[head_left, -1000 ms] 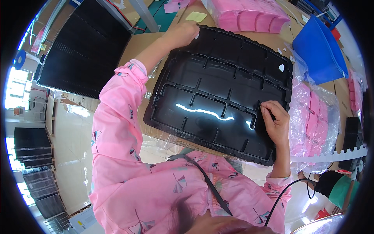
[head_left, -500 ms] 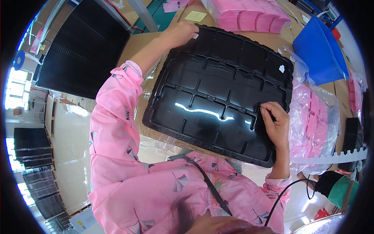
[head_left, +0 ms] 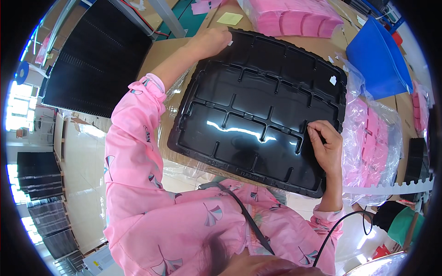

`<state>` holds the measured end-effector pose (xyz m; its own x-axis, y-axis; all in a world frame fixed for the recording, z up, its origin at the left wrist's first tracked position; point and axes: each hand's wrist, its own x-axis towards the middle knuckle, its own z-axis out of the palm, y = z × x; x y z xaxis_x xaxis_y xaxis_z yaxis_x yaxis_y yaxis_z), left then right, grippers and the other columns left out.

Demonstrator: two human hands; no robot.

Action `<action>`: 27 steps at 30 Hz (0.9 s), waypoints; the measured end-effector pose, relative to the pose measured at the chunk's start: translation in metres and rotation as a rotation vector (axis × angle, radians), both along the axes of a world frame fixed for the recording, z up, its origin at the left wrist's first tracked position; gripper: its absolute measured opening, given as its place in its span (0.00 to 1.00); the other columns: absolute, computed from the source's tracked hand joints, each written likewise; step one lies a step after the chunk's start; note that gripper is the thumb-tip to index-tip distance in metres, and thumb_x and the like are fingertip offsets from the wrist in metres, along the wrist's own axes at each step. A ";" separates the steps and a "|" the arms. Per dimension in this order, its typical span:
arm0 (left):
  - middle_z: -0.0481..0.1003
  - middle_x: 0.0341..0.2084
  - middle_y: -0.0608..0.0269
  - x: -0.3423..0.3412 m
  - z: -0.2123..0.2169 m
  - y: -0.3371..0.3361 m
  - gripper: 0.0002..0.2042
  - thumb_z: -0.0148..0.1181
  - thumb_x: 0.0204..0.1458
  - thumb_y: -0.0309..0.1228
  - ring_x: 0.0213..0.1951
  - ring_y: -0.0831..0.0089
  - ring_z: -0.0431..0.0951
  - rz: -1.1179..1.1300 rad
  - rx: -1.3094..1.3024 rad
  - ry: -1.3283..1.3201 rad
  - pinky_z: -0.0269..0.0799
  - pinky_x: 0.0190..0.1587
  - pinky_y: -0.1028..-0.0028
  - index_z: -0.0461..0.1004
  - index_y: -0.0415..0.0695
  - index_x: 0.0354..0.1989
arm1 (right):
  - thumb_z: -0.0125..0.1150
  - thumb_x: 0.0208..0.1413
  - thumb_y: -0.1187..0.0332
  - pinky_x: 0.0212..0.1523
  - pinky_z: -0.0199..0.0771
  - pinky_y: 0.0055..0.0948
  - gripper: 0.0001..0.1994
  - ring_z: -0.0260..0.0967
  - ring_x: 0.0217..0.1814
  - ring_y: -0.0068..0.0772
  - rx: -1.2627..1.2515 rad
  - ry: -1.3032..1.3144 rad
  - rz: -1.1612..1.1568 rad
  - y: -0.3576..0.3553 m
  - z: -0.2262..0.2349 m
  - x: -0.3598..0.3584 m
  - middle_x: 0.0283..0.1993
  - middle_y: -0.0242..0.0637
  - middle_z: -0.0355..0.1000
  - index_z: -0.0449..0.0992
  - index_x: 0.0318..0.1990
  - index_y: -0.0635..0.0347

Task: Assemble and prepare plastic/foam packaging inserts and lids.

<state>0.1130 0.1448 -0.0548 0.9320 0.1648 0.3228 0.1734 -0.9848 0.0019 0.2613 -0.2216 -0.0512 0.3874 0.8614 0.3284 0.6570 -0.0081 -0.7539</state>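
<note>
A large black plastic tray (head_left: 258, 110) with moulded ribs lies in front of me, slightly turned. My left hand (head_left: 211, 42) is at its far left corner, fingers curled down on the edge. A small white piece (head_left: 230, 43) shows beside those fingertips. Another white piece (head_left: 333, 81) sits on the tray near its far right side. Over the right part of the tray, my right hand (head_left: 327, 146) has thumb and forefinger pinched together at a rib. Whatever lies between them, if anything, is too small to make out.
Stacked pink trays (head_left: 294, 20) stand beyond the tray, more pink ones (head_left: 370, 142) in clear plastic at its right. A blue bin (head_left: 378, 60) is at the far right, a yellow note (head_left: 229, 18) at the back. Black stacked sheets (head_left: 99, 55) rise at the left.
My left hand has shifted very slightly left at the tray's corner, and the tray's left edge with it. My right hand keeps its pinch in the same place.
</note>
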 end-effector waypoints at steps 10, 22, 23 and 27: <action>0.68 0.26 0.57 -0.004 0.004 -0.008 0.04 0.54 0.48 0.27 0.31 0.56 0.72 -0.002 0.025 -0.001 0.69 0.33 0.64 0.70 0.39 0.27 | 0.56 0.48 0.80 0.31 0.68 0.22 0.04 0.70 0.30 0.31 -0.008 -0.002 0.000 0.001 0.001 0.000 0.31 0.41 0.71 0.73 0.33 0.69; 0.71 0.22 0.64 -0.041 0.013 -0.051 0.06 0.56 0.49 0.29 0.25 0.72 0.71 0.105 -0.683 -0.202 0.66 0.27 0.74 0.74 0.40 0.31 | 0.56 0.48 0.79 0.30 0.67 0.22 0.04 0.70 0.30 0.30 -0.001 -0.015 0.003 0.000 0.000 0.001 0.31 0.40 0.71 0.73 0.33 0.68; 0.71 0.22 0.66 -0.043 0.014 -0.064 0.06 0.57 0.49 0.29 0.25 0.74 0.70 0.221 -0.941 -0.229 0.66 0.27 0.75 0.74 0.40 0.32 | 0.56 0.48 0.79 0.30 0.67 0.21 0.05 0.69 0.30 0.28 -0.006 0.012 -0.012 -0.001 -0.001 0.001 0.31 0.39 0.71 0.73 0.34 0.68; 0.71 0.23 0.67 -0.032 0.024 -0.105 0.06 0.58 0.48 0.29 0.22 0.87 0.65 0.106 -1.742 -0.326 0.54 0.20 0.89 0.74 0.38 0.31 | 0.56 0.49 0.76 0.30 0.67 0.19 0.08 0.68 0.28 0.22 0.008 0.125 -0.018 0.004 0.005 0.000 0.30 0.35 0.70 0.72 0.39 0.68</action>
<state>0.0807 0.0403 -0.0308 0.8356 0.5354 -0.1228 0.0091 0.2100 0.9777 0.2616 -0.2175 -0.0463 0.4411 0.8514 0.2838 0.5580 -0.0125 -0.8298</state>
